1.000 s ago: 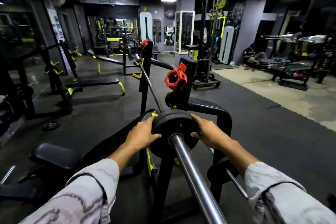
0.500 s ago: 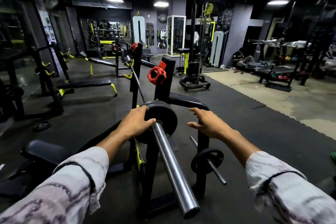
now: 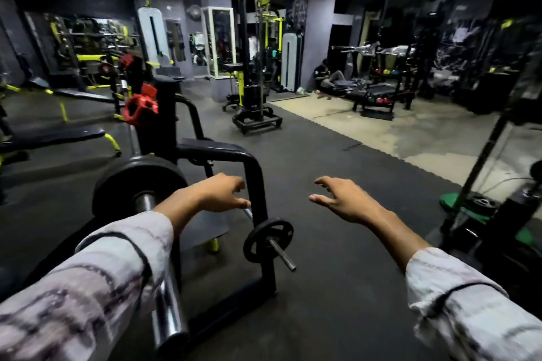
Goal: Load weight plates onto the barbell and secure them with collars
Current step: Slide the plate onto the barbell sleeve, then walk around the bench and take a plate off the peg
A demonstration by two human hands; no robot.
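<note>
A black weight plate (image 3: 135,177) sits on the chrome barbell sleeve (image 3: 168,319), whose end points toward me at lower left. My left hand (image 3: 218,192) hovers to the right of the plate, off it, fingers spread and empty. My right hand (image 3: 341,199) is farther right over the floor, fingers apart, holding nothing. A red collar (image 3: 139,107) hangs on the black rack upright (image 3: 164,117) behind the plate. A small black plate (image 3: 268,239) rests on a storage peg low on the rack.
Flat bench (image 3: 52,136) at the left. A cable machine (image 3: 258,114) stands ahead. A person sits by the far wall (image 3: 325,76). At the right, a frame with a green base (image 3: 457,204) and plates. Black rubber floor (image 3: 337,287) lies ahead of my hands.
Both hands have left the plate and swung right. The view has turned right, so the barbell and its plate now sit at the left.
</note>
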